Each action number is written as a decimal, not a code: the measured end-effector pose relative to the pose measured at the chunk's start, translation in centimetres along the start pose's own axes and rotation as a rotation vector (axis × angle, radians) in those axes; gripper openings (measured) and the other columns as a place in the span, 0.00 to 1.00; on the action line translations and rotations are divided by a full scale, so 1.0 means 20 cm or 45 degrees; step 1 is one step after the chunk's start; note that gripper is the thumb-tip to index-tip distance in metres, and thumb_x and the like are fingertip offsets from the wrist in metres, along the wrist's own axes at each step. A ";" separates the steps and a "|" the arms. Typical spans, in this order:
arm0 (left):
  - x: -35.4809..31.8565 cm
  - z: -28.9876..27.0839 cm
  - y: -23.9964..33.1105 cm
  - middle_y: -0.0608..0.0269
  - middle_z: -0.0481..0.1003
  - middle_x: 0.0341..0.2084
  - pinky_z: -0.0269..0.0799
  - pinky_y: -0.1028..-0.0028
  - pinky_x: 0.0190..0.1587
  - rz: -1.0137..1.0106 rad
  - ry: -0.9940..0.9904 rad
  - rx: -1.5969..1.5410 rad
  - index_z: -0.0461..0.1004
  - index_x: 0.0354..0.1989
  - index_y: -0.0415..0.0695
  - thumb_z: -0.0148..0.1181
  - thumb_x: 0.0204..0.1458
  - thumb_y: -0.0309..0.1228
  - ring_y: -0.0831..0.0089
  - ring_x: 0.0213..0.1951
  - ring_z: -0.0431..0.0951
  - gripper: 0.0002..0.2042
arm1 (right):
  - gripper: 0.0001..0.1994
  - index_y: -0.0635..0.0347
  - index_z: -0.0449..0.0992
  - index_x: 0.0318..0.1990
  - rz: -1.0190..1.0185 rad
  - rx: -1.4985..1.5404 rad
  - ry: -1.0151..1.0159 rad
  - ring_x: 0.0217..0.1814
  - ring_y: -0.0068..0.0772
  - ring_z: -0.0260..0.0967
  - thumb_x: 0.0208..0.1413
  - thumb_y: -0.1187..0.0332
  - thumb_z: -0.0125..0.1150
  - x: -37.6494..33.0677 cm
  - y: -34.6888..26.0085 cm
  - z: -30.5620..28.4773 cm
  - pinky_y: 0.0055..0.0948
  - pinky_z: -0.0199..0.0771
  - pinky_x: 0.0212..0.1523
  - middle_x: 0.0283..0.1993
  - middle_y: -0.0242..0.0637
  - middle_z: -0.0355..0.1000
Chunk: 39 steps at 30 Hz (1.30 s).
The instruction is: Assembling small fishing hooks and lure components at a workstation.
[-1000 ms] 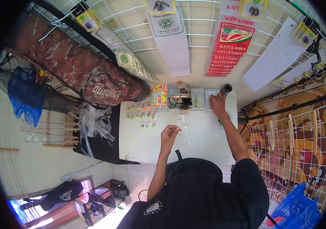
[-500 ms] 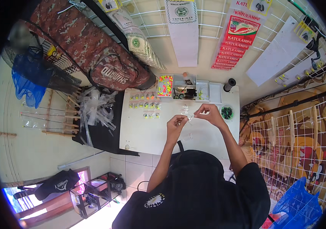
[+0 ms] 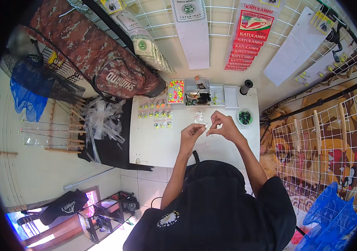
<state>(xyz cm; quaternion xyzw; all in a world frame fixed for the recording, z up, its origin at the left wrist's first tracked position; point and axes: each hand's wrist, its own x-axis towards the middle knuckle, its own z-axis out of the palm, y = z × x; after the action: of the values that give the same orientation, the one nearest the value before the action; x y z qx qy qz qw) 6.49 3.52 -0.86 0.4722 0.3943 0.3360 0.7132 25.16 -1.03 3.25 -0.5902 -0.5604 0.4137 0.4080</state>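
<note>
My left hand (image 3: 191, 136) is over the white table (image 3: 161, 148), thumb and fingers pinched on a small, clear plastic-looking piece (image 3: 205, 128) whose kind is too small to tell. Close beside it, my right hand (image 3: 226, 126) has thumb and index fingertips pressed together. Whatever those fingertips hold, if anything, is too fine to make out. Just beyond the hands lie small clear plastic packets (image 3: 198, 117). To their left, small bags with coloured, round-looking pieces (image 3: 155, 113) lie in rows.
Along the table's back stand a tray of bright beads (image 3: 175, 92), an open box with a bottle and dark items (image 3: 198, 98), white trays (image 3: 231, 97) and a black cylinder (image 3: 246, 87). A round tub of dark green pieces (image 3: 245, 117) sits right. Clear plastic strips (image 3: 103, 121) hang left.
My right hand has drawn lower and closer to the left, its fingertips now pointing down. The clear piece that stretched between both hands shows less. The view has shifted slightly.
</note>
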 end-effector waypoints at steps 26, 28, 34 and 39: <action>0.17 0.04 -0.06 0.65 0.76 0.31 0.68 0.79 0.42 -0.316 -0.397 0.048 0.75 0.39 0.37 0.60 0.55 0.23 0.80 0.35 0.74 0.06 | 0.29 0.55 0.60 0.31 -0.183 -0.356 0.021 0.27 0.34 0.70 0.31 0.60 0.79 0.04 0.12 -0.07 0.32 0.59 0.42 0.23 0.32 0.66; 0.19 0.03 -0.08 0.65 0.76 0.31 0.68 0.78 0.42 -0.360 -0.418 0.040 0.75 0.40 0.36 0.59 0.54 0.22 0.80 0.35 0.74 0.06 | 0.29 0.55 0.60 0.31 -0.171 -0.392 0.017 0.27 0.35 0.70 0.31 0.60 0.79 0.04 0.13 -0.08 0.32 0.59 0.41 0.23 0.32 0.67; 0.25 0.04 -0.13 0.65 0.76 0.31 0.68 0.78 0.41 -0.461 -0.500 0.000 0.75 0.39 0.37 0.59 0.55 0.22 0.79 0.32 0.74 0.05 | 0.30 0.56 0.59 0.32 -0.069 -0.319 -0.032 0.26 0.40 0.71 0.30 0.60 0.80 0.07 0.16 -0.12 0.34 0.63 0.39 0.22 0.36 0.68; 0.31 0.04 -0.17 0.64 0.76 0.31 0.67 0.79 0.42 -0.631 -0.577 -0.199 0.73 0.44 0.38 0.59 0.56 0.23 0.79 0.33 0.74 0.09 | 0.31 0.58 0.60 0.33 0.007 -0.369 -0.001 0.26 0.43 0.72 0.28 0.61 0.81 0.09 0.19 -0.15 0.36 0.67 0.34 0.20 0.40 0.69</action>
<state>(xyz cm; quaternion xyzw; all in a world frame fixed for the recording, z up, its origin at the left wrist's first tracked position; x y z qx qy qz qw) 10.45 7.26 -5.29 0.3688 0.3016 0.0683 0.8766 29.33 0.60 0.62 -0.6442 -0.6130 0.3297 0.3170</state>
